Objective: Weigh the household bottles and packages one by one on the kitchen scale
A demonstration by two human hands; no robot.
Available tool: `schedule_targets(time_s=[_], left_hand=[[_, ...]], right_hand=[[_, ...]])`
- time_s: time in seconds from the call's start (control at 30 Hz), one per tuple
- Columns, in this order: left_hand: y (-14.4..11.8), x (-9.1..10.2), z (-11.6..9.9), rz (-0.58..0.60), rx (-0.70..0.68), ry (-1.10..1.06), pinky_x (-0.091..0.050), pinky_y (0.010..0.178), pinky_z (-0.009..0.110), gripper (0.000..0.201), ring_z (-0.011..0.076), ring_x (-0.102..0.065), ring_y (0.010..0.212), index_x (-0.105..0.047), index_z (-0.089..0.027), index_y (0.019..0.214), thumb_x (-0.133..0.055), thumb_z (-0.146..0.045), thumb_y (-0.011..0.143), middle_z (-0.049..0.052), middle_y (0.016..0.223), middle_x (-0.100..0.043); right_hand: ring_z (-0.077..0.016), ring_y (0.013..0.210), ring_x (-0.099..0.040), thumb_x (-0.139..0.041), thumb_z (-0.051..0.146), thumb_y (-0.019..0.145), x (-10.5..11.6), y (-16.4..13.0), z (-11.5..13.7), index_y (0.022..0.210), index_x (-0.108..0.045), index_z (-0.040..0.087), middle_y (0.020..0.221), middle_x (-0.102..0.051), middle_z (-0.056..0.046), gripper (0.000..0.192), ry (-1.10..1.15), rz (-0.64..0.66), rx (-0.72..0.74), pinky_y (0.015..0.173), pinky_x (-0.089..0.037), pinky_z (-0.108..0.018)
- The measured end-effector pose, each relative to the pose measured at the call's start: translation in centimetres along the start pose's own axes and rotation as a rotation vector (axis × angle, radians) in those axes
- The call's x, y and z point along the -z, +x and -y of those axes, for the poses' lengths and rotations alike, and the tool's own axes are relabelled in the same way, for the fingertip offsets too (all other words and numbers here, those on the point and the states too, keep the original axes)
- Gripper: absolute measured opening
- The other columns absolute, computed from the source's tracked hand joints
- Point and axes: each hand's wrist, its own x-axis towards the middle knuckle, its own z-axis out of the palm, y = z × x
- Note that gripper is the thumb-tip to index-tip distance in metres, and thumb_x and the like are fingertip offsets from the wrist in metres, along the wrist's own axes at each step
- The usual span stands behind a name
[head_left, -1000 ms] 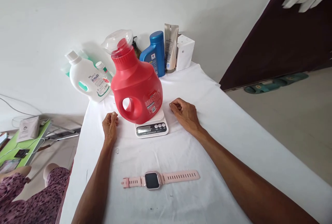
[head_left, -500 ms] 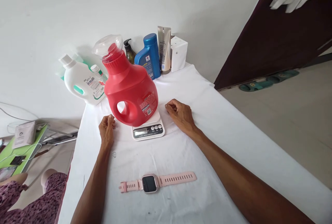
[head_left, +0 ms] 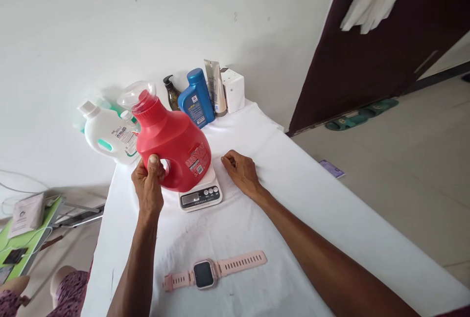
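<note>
White cloth [head_left: 293,185] covered the counter [head_left: 123,209] beside a pale wall [head_left: 147,23], and a red jug [head_left: 179,141] sat at the white scale [head_left: 200,199], its base over the weighing top; whether its full weight bore there could not be told. The left hand [head_left: 149,180] was clamped on the jug's moulded handle, thumb on the near face, some fingers hidden. The right hand [head_left: 240,170] rested on the cloth at the scale's other side, well apart from the left, loosely curled with nothing visible in it. Nearer the person, a pink-strapped watch [head_left: 203,274] lay flat.

The jug looked like smooth, fairly stiff plastic, bulky and probably heavy if full, though its opaque body hid the level. Rounded sides gave little purchase and would likely turn slippery when wet, so the handle seemed the surest hold, with a second palm best laid against the opposite side. The clear cap [head_left: 127,96] looked thin and a poor place to grip
</note>
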Motion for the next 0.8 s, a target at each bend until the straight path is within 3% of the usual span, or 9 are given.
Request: schedule_targets(time_s=[0.1, 0.23, 0.4, 0.63, 0.8], left_hand=[[0.5, -1.3, -0.2, -0.099, 0.019, -0.078, -0.022, 0.046, 0.026, 0.069, 0.0077, -0.025, 0.049, -0.035, -0.023, 0.06, -0.079, -0.073, 0.078, -0.007, 0.053, -0.03], [2.4, -3.5, -1.6, -0.122, -0.046, -0.087, -0.019, 0.045, 0.026, 0.072, 0.0061, -0.022, 0.048, -0.033, -0.023, 0.059, -0.084, -0.07, 0.073, -0.008, 0.052, -0.027], [6.3, -9.0, -2.9, -0.089, -0.048, -0.186, -0.016, 0.042, 0.026, 0.073, 0.0055, -0.019, 0.046, -0.03, -0.024, 0.06, -0.08, -0.075, 0.073, -0.008, 0.052, -0.024], [9.3, -18.1, 0.3, 0.013, 0.051, -0.294, -0.02, 0.044, 0.026, 0.072, 0.0054, -0.023, 0.046, -0.033, -0.024, 0.056, -0.084, -0.073, 0.069, -0.008, 0.05, -0.027], [9.5, -21.5, 3.2, 0.006, 0.096, -0.318, -0.019, 0.047, 0.027, 0.068, 0.0059, -0.023, 0.048, -0.034, -0.024, 0.054, -0.087, -0.063, 0.072, -0.008, 0.051, -0.03]], right_hand=[[-0.0186, 0.065, -0.062, -0.047, 0.047, 0.1, 0.1, 0.0, 0.0, 0.076, -0.054, 0.025, 0.069, -0.067, -0.001, 0.033, 0.03, -0.013, 0.008, 0.066, -0.041, -0.03], [-0.0196, 0.066, -0.063, -0.035, 0.062, 0.106, 0.2, 0.0, -0.2, 0.076, -0.05, 0.026, 0.068, -0.065, -0.002, 0.048, 0.124, -0.063, -0.008, 0.065, -0.046, -0.029], [-0.02, 0.062, -0.063, -0.024, 0.071, 0.106, 0.0, 0.2, -0.5, 0.078, -0.048, 0.027, 0.069, -0.065, -0.004, 0.057, 0.232, -0.107, -0.027, 0.065, -0.05, -0.031], [-0.0218, 0.065, -0.067, -0.02, 0.073, 0.105, -0.3, 0.4, -0.7, 0.077, -0.049, 0.028, 0.073, -0.07, -0.008, 0.06, 0.227, -0.101, -0.017, 0.062, -0.051, -0.031], [-0.0245, 0.072, -0.071, -0.021, 0.075, 0.104, -0.1, 0.1, -0.8, 0.078, -0.051, 0.028, 0.079, -0.074, -0.011, 0.062, 0.231, -0.059, -0.036, 0.064, -0.052, -0.033]])
